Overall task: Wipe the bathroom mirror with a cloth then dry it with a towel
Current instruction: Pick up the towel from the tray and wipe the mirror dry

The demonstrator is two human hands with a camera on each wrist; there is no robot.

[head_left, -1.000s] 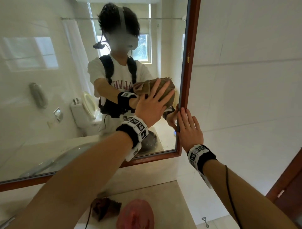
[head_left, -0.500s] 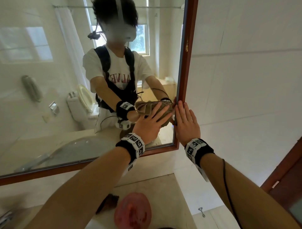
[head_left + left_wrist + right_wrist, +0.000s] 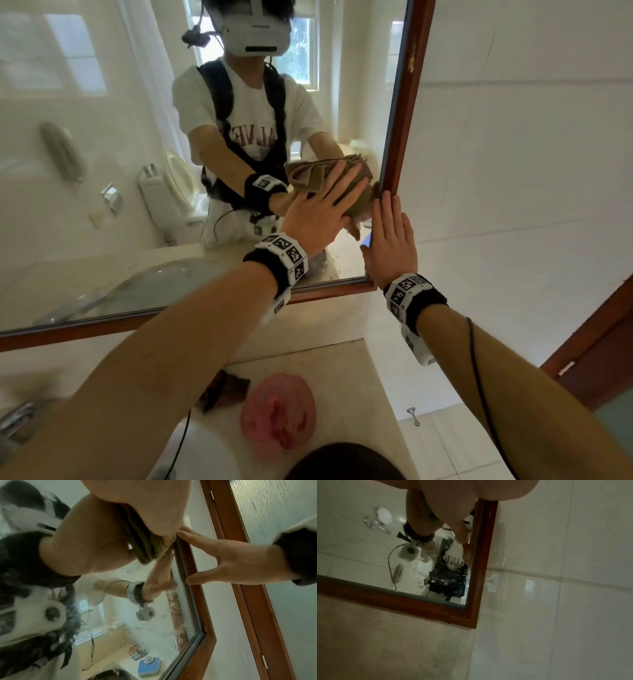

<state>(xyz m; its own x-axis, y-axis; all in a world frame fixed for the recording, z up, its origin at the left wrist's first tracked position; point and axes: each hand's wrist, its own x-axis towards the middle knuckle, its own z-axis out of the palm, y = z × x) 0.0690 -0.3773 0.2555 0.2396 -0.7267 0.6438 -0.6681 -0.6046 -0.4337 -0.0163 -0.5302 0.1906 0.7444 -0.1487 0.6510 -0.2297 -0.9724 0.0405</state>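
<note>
Below my arms there's the beige stone countertop [image 3: 342, 370], running up to the wall under the mirror. Sitting on it, a pink, crumpled, rounded thing [image 3: 277, 411], too blurred for me to name. Just beside that, to its left, a dark brown bunched cloth [image 3: 227, 389] lies flat on the stone. At the far left edge, something metallic [image 3: 17, 419] shows, likely a tap.
</note>
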